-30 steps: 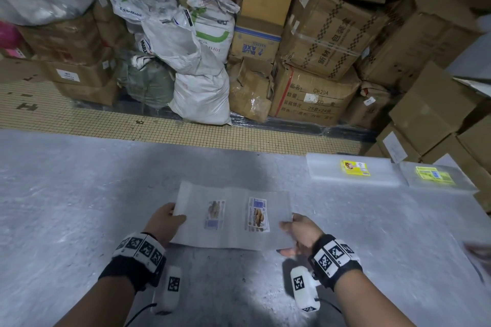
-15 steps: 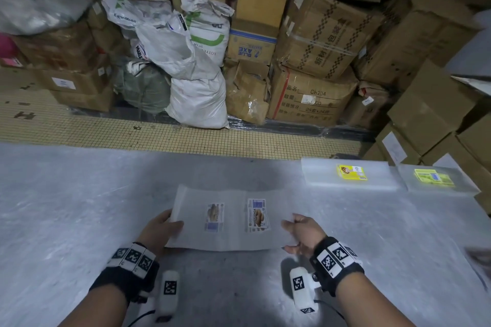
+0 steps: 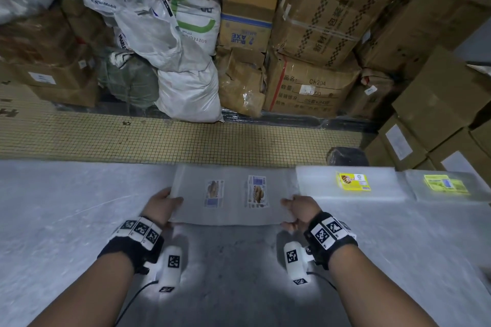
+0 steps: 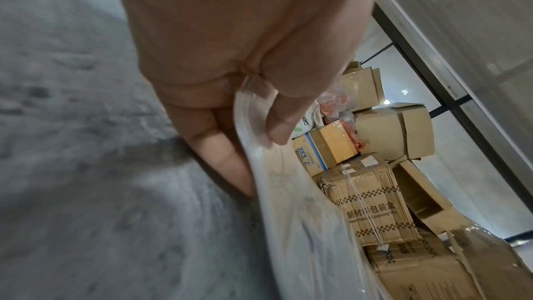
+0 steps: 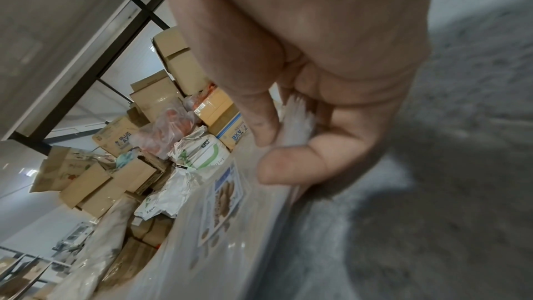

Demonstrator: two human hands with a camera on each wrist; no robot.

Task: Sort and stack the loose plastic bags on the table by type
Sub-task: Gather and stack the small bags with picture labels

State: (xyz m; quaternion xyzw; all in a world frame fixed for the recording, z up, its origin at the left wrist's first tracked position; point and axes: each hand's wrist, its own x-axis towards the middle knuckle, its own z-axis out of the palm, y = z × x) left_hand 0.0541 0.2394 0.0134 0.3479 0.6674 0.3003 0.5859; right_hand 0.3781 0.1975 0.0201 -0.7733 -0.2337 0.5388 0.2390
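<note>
both hands, left hand [image 3: 162,203] and right hand [image 3: 300,210], pinch the short ends of a flat, clear, rectangular plastic bag [image 3: 233,199] at the grey bench's [image 3: 66,207] far edge, beside two glossy bag stacks [image 3: 350,186].

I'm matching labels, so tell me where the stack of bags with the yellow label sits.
In the head view the yellow-label stack lies at the table's far edge, right of centre, between the held bags and the green-label stack.
</note>
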